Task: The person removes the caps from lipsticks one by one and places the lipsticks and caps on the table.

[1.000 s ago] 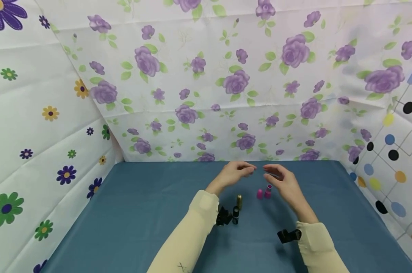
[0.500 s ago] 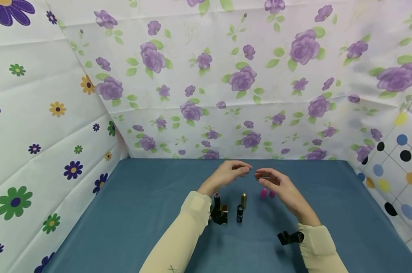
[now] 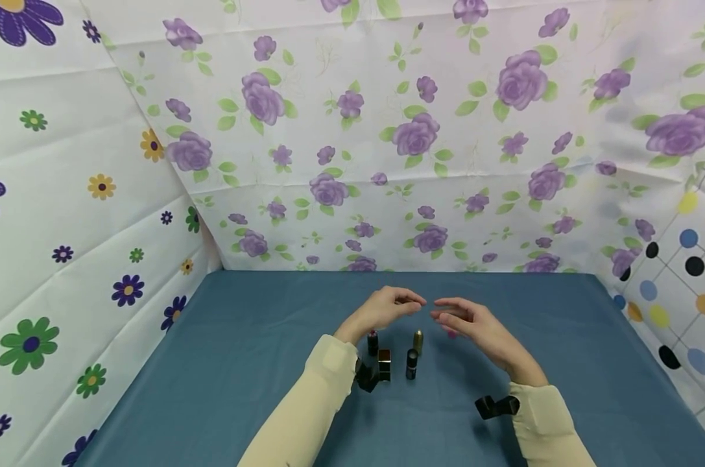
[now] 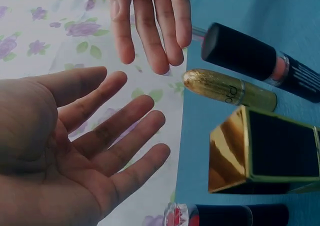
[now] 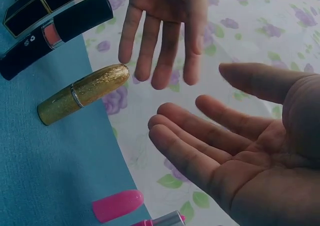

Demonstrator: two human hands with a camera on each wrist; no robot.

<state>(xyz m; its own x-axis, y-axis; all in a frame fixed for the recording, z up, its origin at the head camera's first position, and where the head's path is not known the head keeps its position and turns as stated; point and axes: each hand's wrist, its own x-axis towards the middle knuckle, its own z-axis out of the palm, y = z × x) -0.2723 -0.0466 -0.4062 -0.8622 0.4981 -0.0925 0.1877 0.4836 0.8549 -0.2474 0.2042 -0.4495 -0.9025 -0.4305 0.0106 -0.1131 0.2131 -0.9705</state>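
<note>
Both hands hover over the blue table, empty, palms facing and fingers loosely extended. Fingertips of the left hand and right hand point at each other across a small gap. Below the left hand stand a dark tube with a red top and a black-and-gold square lipstick case. Between the hands, nearer the body, are a gold lipstick and a black lip gloss tube. The right wrist view shows a pink cap and an open pink lipstick; the right hand mostly hides them in the head view.
Blue cloth covers the table. A white sheet with purple roses hangs behind it, with patterned sheets at the left and right. Black wrist cameras hang at the left cuff and right cuff.
Both hands have come slightly lower and nearer the body. The left arm has shifted left, uncovering the square case and red-topped tube. The right hand now covers most of the pink pieces.
</note>
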